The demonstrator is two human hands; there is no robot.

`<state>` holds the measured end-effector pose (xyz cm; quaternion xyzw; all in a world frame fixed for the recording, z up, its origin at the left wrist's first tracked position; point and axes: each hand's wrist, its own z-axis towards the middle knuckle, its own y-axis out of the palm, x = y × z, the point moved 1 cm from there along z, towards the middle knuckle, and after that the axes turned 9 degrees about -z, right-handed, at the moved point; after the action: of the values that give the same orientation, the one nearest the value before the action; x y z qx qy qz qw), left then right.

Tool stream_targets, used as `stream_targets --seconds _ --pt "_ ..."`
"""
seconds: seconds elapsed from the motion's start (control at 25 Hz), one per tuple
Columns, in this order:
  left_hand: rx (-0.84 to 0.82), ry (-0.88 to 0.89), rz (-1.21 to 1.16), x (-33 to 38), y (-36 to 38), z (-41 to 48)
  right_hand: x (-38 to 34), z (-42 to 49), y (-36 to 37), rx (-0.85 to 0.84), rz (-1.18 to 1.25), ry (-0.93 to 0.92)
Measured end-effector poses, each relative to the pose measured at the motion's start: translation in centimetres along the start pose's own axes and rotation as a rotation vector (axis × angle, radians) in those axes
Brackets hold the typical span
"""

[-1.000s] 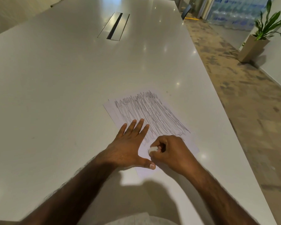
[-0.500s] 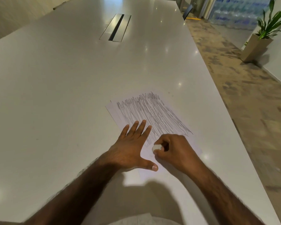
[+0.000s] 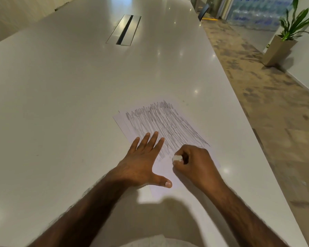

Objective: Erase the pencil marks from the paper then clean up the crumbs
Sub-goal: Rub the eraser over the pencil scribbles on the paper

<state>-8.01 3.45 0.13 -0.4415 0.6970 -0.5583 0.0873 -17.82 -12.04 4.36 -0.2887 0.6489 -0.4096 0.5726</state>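
Eraser on scribbled paper, lower centre of the frame.

The left hand point(image 3: 141, 163) lies flat with fingers straight and thumb spread, pressing the paper point(image 3: 168, 175) onto the white table point(image 3: 61, 104). The right hand point(image 3: 196, 164), fingers curled, pinches a small white eraser point(image 3: 177, 158) against the near end of the grey pencil marks point(image 3: 164, 123). A potted plant point(image 3: 284, 41) stands at the upper right.

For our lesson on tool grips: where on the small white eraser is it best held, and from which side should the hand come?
Probably by its upper part, pinched from above, as the right hand does now. The eraser is small and stubby, so the curled fingers should leave its tip free to meet the paper.
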Motion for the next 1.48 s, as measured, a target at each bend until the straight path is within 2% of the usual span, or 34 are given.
stream_targets --seconds 0.12,0.24,0.4,0.48,0.64,0.8,0.88,0.96,1.08,1.16,1.32,1.48 --pt "0.005 0.014 0.012 0.1 0.0 -0.1 -0.1 0.2 0.1 -0.094 -0.002 -0.034" --pt "0.0 0.004 -0.005 -0.1 0.0 0.0 0.7 0.7 -0.1 0.052 -0.026 0.036" --pt "0.0 -0.001 -0.008 0.0 0.1 0.0 1.0 0.5 -0.1 -0.012 -0.076 -0.01" --pt "0.005 -0.001 -0.023 -0.1 0.1 -0.1 2.4 1.2 -1.0 0.06 -0.028 0.066" --pt "0.023 -0.011 -0.02 0.2 -0.2 -0.5 4.5 1.4 -1.9 0.058 0.143 0.146" --pt "0.234 0.082 -0.094 1.9 -1.0 -0.1 4.8 1.1 -1.9 0.068 0.183 0.168" --pt "0.237 0.126 -0.103 2.4 -0.6 0.4 4.9 1.3 -1.9 0.066 0.203 0.131" --pt "0.185 0.098 -0.066 2.4 0.3 0.8 4.8 1.2 -1.7 0.097 0.196 0.102" --pt "0.203 0.066 -0.017 1.8 1.0 1.2 4.7 0.6 -1.1 0.195 0.102 0.061" --pt "0.21 0.063 0.007 1.8 1.2 1.1 4.4 0.1 -0.8 0.197 -0.009 -0.006" --pt "0.225 0.081 0.068 1.9 1.5 1.2 4.3 0.0 -1.3 0.237 -0.094 0.054" --pt "0.239 0.101 0.123 1.8 1.8 1.1 0.8 -2.1 0.9 0.093 -0.065 -0.064"
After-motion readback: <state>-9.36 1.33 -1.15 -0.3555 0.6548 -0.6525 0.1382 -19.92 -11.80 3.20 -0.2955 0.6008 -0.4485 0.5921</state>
